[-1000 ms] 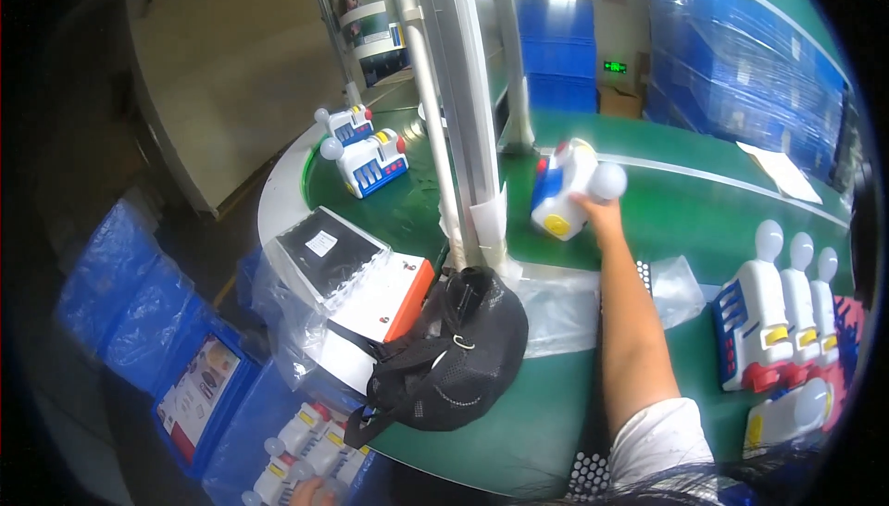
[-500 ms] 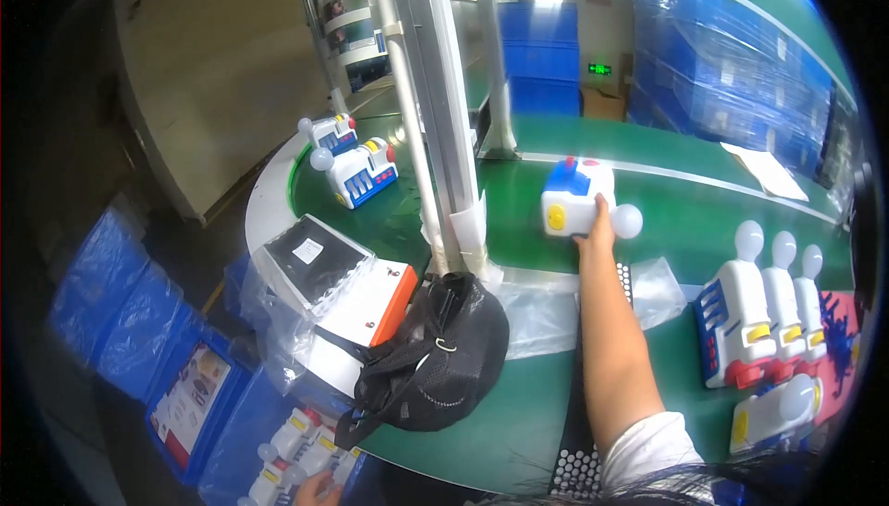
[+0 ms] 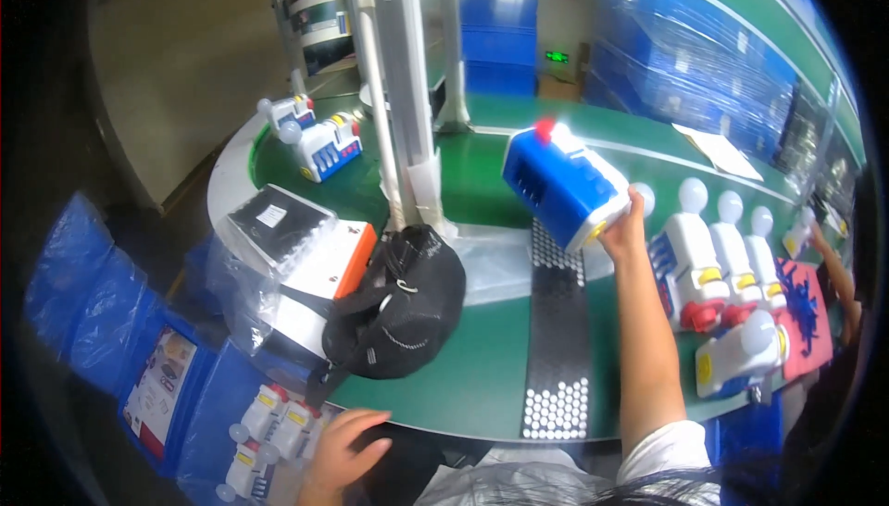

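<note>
My right hand (image 3: 626, 231) grips a white-and-blue plastic toy (image 3: 567, 188) at its white end, holding it tilted above the green table. The toy has a red part on top and a yellow patch low down; a round white bulb shows beyond my fingers. My left hand (image 3: 346, 450) is open and empty at the table's near edge, fingers apart. Just left of it, similar toys (image 3: 270, 423) with bulbs lie in a blue crate (image 3: 207, 418). To the right of my right forearm, several more such toys (image 3: 690, 261) stand in a row, with another toy (image 3: 738, 356) lying in front.
A black bag (image 3: 398, 307) and a white-and-orange box (image 3: 338, 270) rest left of centre, near a metal post (image 3: 400, 89). A black strip with white dots (image 3: 556, 404) crosses the table. Two toys (image 3: 326, 148) stand far left. At right, a co-worker's hand (image 3: 819, 239) holds a toy by a pink tray (image 3: 804, 321).
My right hand has lifted the toy and brought it nearer, turning its blue side into view. My left hand has risen from the crate to the table edge. The whole view has shifted.
</note>
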`<state>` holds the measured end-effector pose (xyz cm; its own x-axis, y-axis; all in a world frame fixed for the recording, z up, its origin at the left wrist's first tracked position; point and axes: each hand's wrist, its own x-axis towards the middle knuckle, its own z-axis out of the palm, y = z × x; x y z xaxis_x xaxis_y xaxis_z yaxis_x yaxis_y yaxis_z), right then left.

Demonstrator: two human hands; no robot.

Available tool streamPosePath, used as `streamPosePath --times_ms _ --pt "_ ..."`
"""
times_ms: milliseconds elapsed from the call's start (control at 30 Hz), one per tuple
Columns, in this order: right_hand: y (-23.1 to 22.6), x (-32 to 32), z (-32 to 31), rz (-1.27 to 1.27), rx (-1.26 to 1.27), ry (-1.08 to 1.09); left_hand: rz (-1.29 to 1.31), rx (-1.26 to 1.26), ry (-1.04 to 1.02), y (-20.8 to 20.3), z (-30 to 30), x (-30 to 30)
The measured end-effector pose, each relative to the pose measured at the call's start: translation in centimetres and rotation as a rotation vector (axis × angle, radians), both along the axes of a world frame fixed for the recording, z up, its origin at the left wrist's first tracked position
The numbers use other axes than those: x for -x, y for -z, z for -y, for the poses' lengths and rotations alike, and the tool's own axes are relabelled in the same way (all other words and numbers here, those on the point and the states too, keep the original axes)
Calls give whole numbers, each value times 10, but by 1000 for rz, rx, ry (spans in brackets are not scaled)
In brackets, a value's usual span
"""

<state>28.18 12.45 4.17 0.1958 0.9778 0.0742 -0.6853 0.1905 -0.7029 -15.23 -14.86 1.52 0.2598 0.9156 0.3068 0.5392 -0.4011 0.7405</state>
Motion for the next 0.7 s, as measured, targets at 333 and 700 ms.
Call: streamPosePath --times_ms 333,700 --pt "45 -21 82 211 180 -199 -274 -161 477 19 -72 -154" --pt "34 -14 90 744 449 -12 -678 -223 599 41 -30 -168"
